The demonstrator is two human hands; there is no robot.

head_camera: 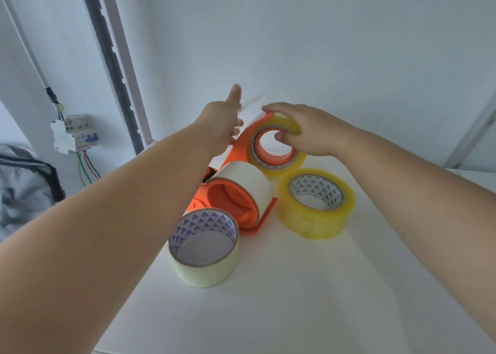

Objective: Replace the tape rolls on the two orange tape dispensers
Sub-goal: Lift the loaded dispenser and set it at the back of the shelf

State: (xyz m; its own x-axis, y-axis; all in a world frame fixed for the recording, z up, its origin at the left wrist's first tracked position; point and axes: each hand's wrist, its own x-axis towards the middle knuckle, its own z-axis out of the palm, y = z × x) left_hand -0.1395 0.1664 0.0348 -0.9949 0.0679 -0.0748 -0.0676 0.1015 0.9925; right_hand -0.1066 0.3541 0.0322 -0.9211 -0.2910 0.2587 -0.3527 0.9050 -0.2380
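Note:
Two orange tape dispensers lie on the white table [295, 286]. The far dispenser [243, 141] is tilted up and carries a yellow tape roll [279, 166]. My right hand [306, 129] grips that roll from above, thumb inside its core. My left hand [224, 124] is just left of it, one finger raised and blurred, pinching a thin clear tape strip [251, 103] above the roll. The near dispenser [230, 203] holds an almost bare white core [248, 179]. A full yellow roll [316, 219] lies loose to its right, and a pale roll [205, 270] in front.
A white wall stands close behind the table. At left are a slanted metal rail [112, 66], a wall-mounted circuit breaker [75, 135] with coloured wires, and a grey bag [24, 182] below the table's left edge.

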